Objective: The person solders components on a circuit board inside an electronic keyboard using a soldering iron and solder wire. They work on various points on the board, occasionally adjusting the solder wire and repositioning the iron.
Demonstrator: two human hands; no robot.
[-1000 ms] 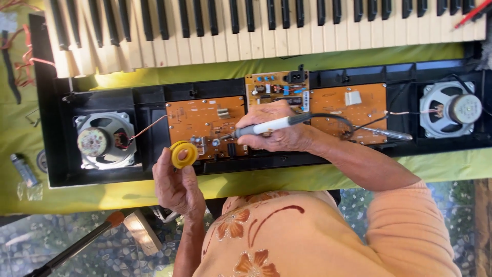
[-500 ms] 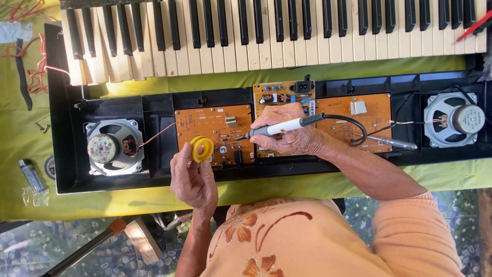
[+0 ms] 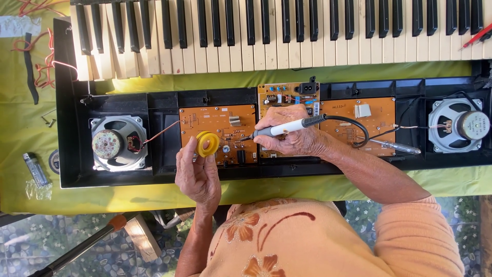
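nearby: speaker (image 3: 119, 143) left, screwdriver (image 3: 394, 147) right of soldering iron (image 3: 287, 127).

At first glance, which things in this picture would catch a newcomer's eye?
The long keyboard spans the top, and below it its black casing lies open, showing orange circuit boards between two speakers. At the centre, the right hand points a soldering iron at a board, while the left hand holds a yellow solder spool.
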